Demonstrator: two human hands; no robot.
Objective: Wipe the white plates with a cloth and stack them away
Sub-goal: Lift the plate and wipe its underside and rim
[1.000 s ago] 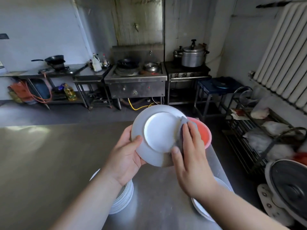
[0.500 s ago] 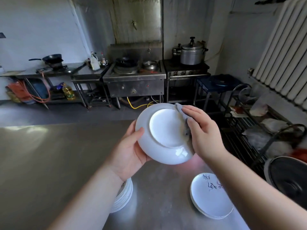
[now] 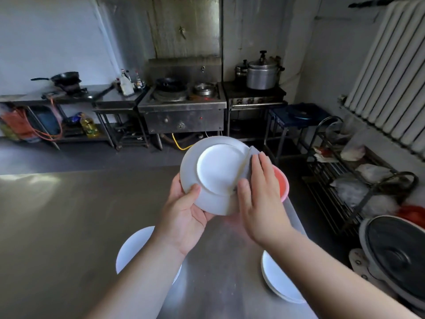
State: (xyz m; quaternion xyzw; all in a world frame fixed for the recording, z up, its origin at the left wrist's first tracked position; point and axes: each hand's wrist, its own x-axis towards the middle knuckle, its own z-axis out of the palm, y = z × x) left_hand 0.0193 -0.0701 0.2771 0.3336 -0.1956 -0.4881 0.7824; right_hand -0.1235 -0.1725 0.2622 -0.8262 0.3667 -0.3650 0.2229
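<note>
The left hand [image 3: 184, 215] has a closed grip on a white plate [image 3: 220, 171], thumb on its upturned underside, holding it tilted above the steel worktop [image 3: 69, 215] at frame centre. The right hand [image 3: 262, 199] lies flat, fingers straight, pressing a grey cloth [image 3: 249, 157] on the plate's right rim. This hand half hides a pink bowl [image 3: 281, 185] behind it. The forearms partly cover two plate stacks: a left stack [image 3: 133, 249] and a right stack [image 3: 278, 282] on the worktop. A stove [image 3: 184, 107] and a pressure cooker [image 3: 262, 74] stand at the back wall.
</note>
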